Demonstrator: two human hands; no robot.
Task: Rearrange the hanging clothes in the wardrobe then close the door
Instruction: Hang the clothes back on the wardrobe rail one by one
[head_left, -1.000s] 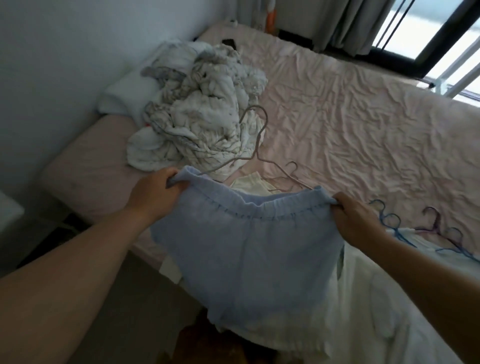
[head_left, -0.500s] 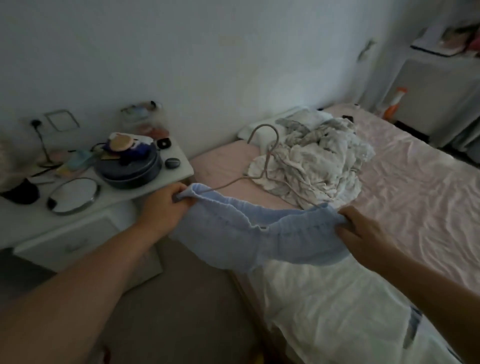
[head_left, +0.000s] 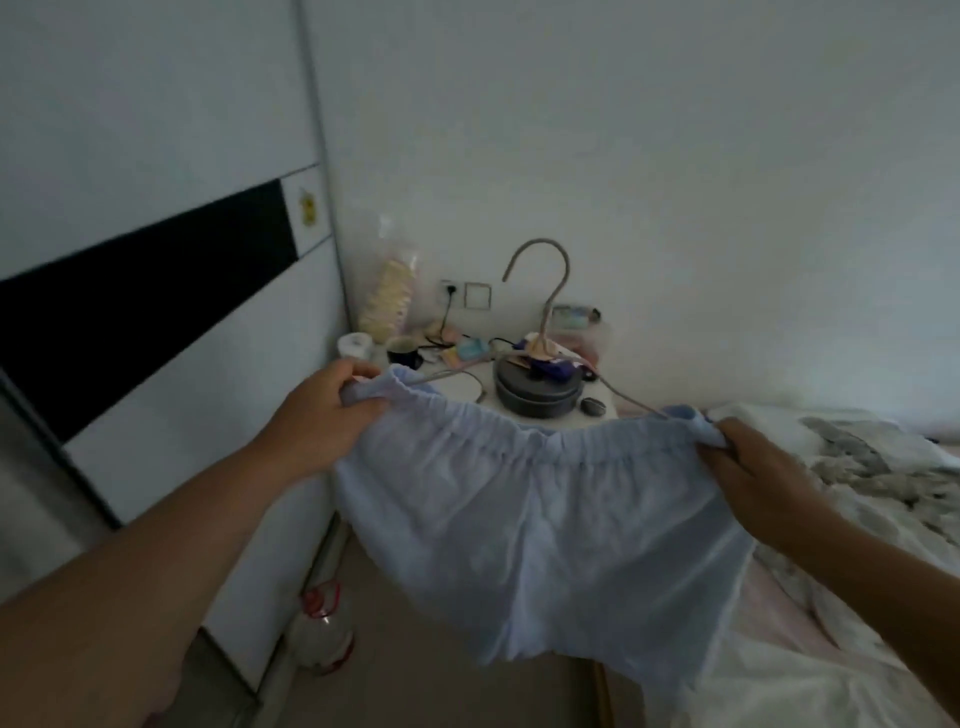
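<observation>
A pair of pale blue shorts (head_left: 535, 525) hangs in mid-air between both hands, stretched flat with the elastic waistband uppermost and the leg openings hanging downward. The long axis of the waistband runs left to right across the view, dipping slightly toward the right end. The left hand (head_left: 322, 415) has its grip closed on the left corner of the waistband, fingers curled over the gathered cloth. The right hand (head_left: 753, 467) pinches the right corner the same way, thumb and fingers folded round the fabric.

A thin wire hanger (head_left: 545, 312) sits inside the waistband; its sloping arms emerge from the cloth at each corner and meet at a neck above the middle. The hook stands upright and opens toward the left (its tip curls down on that side).

Behind the shorts stands a white bedside bench (head_left: 605, 410) carrying a dark round tin (head_left: 537, 397), a dark mug (head_left: 404, 351), a roll of tape (head_left: 356, 344) and other small clutter too blurred to name. A wall socket (head_left: 449, 291) with a cable plugged in sits above it. The wardrobe door (head_left: 156, 291), white with a black band, fills the left side. The bed (head_left: 779, 613) with rumpled bedding (head_left: 872, 467) lies to the right, and a clear bottle with a red trim (head_left: 322, 631) stands on the floor (head_left: 441, 680) beside the wardrobe.
</observation>
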